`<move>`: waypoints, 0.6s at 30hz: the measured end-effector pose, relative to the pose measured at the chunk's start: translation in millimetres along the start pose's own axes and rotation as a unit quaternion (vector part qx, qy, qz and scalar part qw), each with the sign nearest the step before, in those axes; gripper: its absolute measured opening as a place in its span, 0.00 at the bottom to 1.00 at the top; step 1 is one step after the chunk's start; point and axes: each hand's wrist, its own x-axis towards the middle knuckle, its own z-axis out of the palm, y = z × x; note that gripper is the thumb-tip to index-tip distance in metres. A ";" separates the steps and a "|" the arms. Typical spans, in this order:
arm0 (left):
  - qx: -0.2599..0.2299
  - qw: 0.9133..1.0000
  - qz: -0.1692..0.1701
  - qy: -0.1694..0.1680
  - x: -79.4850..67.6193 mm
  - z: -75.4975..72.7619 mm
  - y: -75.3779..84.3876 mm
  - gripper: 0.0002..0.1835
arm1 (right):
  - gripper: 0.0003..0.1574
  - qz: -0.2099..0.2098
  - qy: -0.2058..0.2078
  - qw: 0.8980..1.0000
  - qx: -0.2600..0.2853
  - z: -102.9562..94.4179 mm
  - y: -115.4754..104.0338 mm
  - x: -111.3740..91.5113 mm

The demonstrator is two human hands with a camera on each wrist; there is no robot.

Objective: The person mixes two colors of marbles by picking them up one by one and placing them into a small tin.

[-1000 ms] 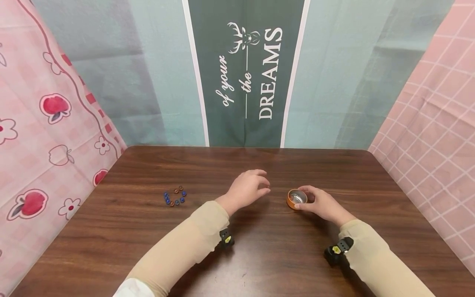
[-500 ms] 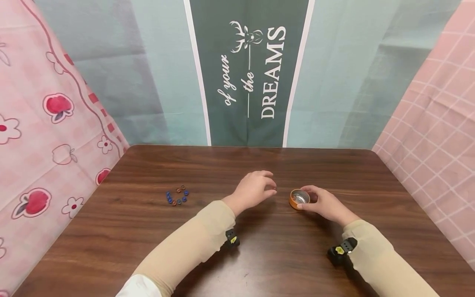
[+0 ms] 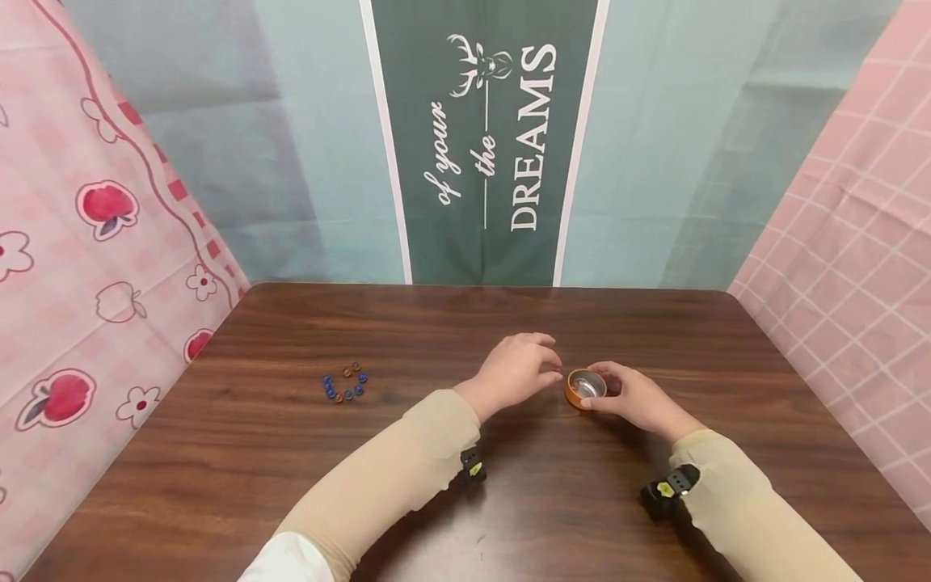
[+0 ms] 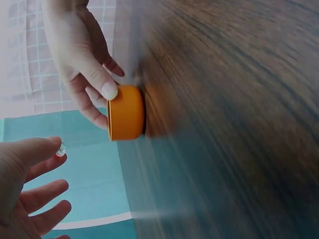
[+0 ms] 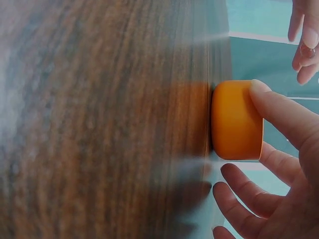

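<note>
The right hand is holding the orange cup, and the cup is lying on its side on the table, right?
Not on its side: the orange cup stands upright, open top facing up, as the head view shows. The right hand does hold it on the table.

Orange cup, silvery inside; dark brown, wood-grained table.
Blue and brown marbles; beige sleeves; pale teal backdrop, white-edged dark green band; pink left cloth with red apples, pink right cloth with white grid.
</note>
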 end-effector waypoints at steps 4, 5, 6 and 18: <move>0.002 1.000 -0.002 -0.007 4.2 2.3 4.9 0.11 | 0.40 -0.003 -0.001 1.000 0.003 -2.1 -0.3 0.5; 0.002 1.000 -0.002 -0.009 4.9 3.0 6.1 0.11 | 0.40 -0.001 -0.001 1.000 0.003 -2.4 -0.3 0.5; 0.001 1.000 -0.003 -0.011 5.7 3.8 7.3 0.11 | 0.40 -0.001 -0.002 1.000 0.003 -2.7 -0.2 0.5; 0.039 0.999 0.004 -0.017 17.2 19.5 18.5 0.10 | 0.40 0.010 -0.006 1.000 0.003 -5.3 -3.6 -1.9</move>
